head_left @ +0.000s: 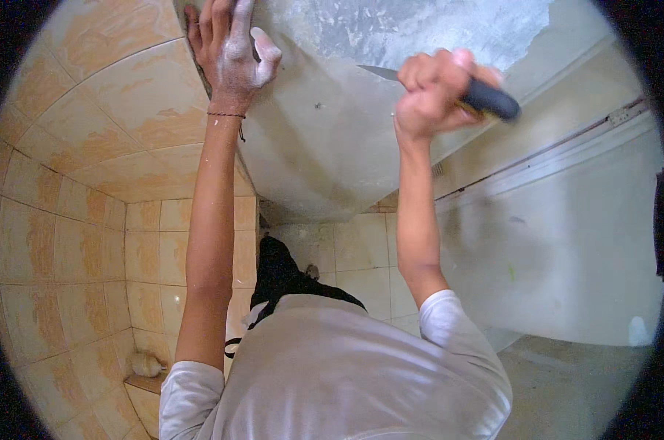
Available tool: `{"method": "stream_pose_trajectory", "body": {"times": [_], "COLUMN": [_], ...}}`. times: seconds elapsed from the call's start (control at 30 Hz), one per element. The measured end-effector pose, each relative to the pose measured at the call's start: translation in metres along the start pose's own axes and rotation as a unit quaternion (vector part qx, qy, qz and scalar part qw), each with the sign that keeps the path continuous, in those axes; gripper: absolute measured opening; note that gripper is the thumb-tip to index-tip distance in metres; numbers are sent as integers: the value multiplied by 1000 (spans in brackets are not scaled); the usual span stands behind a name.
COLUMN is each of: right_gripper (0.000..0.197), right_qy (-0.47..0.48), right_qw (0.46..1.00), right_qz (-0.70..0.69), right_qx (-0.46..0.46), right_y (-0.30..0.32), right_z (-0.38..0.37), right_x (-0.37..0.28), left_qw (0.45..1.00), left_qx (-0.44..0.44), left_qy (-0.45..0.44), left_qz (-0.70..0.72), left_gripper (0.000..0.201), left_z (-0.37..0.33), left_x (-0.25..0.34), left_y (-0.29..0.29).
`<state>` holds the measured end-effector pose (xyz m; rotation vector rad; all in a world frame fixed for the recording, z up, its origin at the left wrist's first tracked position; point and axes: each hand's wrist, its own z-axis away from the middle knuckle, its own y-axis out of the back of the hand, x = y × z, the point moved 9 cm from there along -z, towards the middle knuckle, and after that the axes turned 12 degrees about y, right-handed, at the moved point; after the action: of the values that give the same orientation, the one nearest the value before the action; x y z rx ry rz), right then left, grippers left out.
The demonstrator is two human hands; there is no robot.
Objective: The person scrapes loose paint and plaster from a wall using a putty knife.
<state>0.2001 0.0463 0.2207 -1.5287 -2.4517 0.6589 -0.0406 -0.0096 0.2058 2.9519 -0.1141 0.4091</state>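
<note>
My right hand (pixel 434 92) is wrapped round the thick dark handle (pixel 493 101) of a putty knife. The thin metal blade (pixel 379 71) points left from the fist, close to a pale wall (pixel 332 125); whether it touches is hard to tell. Motion blurs the hand and handle slightly. Just above the blade is a rough, patchy grey-white area (pixel 420 29) on that wall. My left hand (pixel 233 55), dusted with white powder, lies at the wall's left edge with fingers stretched and thumb apart, holding nothing. The frame's top cuts off its fingertips.
Orange-and-cream tiles (pixel 134 95) cover the wall at left, meeting the pale wall at a corner. A pale panel with a rusty seam (pixel 537 161) stands at right. Floor tiles (pixel 361 253) lie below. A small roundish object (pixel 147 365) rests on a ledge at lower left.
</note>
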Motion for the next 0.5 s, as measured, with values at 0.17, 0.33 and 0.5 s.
{"method": "stream_pose_trajectory", "body": {"times": [0.17, 0.33, 0.5], "right_gripper": [33, 25, 28], "right_qy": [183, 63, 71], "right_qw": [973, 998, 994], "right_qz": [137, -1, 81], "right_qx": [-22, 11, -17], "right_y": [-10, -12, -16], "right_z": [-1, 2, 11], "right_x": [-10, -24, 0], "left_qw": [1000, 1000, 999], "left_qx": [12, 1, 15], "left_qy": [-26, -26, -30], "left_qz": [-6, 1, -21], "left_gripper": [93, 98, 89], "left_z": [0, 3, 2], "left_x": [4, -2, 2], "left_y": [-1, -3, 0]}}
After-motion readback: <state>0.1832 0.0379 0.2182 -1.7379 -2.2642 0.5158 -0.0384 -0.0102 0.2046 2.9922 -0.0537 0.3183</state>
